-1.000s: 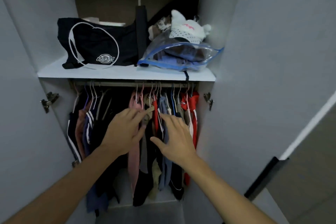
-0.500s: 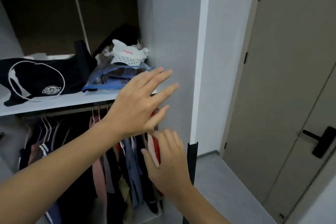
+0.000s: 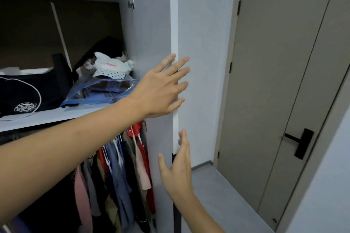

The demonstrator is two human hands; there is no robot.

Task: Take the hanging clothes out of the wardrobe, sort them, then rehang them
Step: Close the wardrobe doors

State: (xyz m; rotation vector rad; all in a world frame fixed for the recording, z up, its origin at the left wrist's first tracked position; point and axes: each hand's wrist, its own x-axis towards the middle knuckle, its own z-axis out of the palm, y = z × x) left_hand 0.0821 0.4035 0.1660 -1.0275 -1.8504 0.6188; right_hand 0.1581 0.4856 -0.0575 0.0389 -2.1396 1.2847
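My left hand [image 3: 161, 89] is raised at shelf height with the fingers straight and spread; the fingertips [image 3: 186, 59] lie over the front edge of the open wardrobe door [image 3: 151, 34]. I cannot tell whether they press on the edge or only sit in front of it. It holds nothing. My right hand [image 3: 177, 168] is lower, just beside the same door edge, palm toward the panel, fingers straight and together, thumb apart; nothing in it either. Whether it touches the panel I cannot tell. The hanging clothes [image 3: 121, 172] are inside the wardrobe, left of the door and under the shelf [image 3: 47, 119], partly hidden behind my left forearm: a red garment far right, then pink, blue, grey and dark pieces packed close on hangers. None has been taken out. On the shelf, from left to right: a black Dickies bag [image 3: 26, 96] with a white cord, a clear zip bag with blue edging [image 3: 102, 91] holding folded fabric, and a white cap with perforated brim [image 3: 111, 68] resting on top of that bag. A hinge plate [image 3: 131, 2] shows high on the inner face of the door. To the right, well apart from the wardrobe, a beige room door [image 3: 274, 81] stands closed, with a black lever handle [image 3: 301, 143] on it. Grey floor [image 3: 217, 195] below.
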